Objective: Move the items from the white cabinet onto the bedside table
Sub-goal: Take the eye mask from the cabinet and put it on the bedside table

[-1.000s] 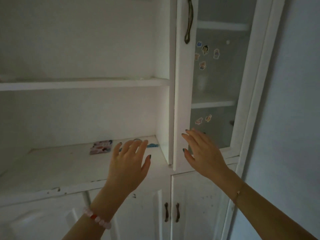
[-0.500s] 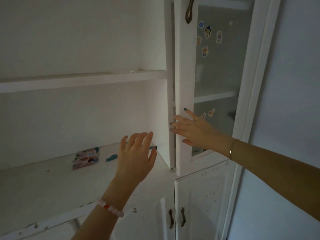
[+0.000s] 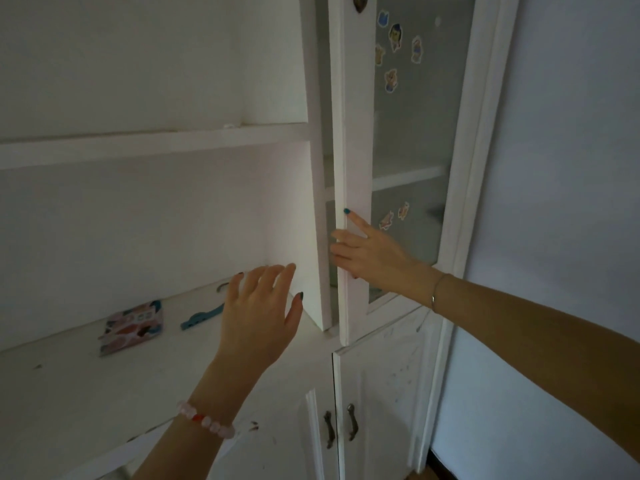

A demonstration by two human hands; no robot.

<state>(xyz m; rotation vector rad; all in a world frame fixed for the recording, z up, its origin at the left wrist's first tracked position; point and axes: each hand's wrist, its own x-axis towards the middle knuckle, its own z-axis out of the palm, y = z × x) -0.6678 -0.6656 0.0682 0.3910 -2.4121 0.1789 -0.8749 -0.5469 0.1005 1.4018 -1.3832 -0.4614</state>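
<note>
Nearest, our left hand [image 3: 258, 317]: raised palm-forward over the open shelf [image 3: 69, 375], fingers straight and slightly fanned, thumb out to the right, holding nothing. We cannot tell whether it touches the wood.
Left wrist: a beaded bracelet [image 3: 206, 420] of pale pink beads with one red one.
Our right hand [image 3: 370, 254]: on the glass door [image 3: 353, 133]. The forefinger lies straight up the door's white frame, and the other fingers bend round its free edge, gripping it.
Right wrist: a thin bangle [image 3: 437, 292].
Door: slightly ajar, with a dark gap between it and the upright panel of the white cabinet [image 3: 298, 220].
Blue piece [image 3: 202, 317]: flat on the shelf just left of our left hand, apart from it. We cannot make out what it is.
Patterned packet [image 3: 131, 325]: flat on the same shelf, further left beyond the blue piece and well clear of both hands.
Upper shelf [image 3: 156, 143]: runs across above both items.
Stickers [image 3: 394, 36]: small cartoon figures on the door's glass, some high up and two just above our right hand.
Lower doors: two dark metal handles [image 3: 328, 429] side by side below the shelf.
Far right: a plain pale wall [image 3: 571, 168].
</note>
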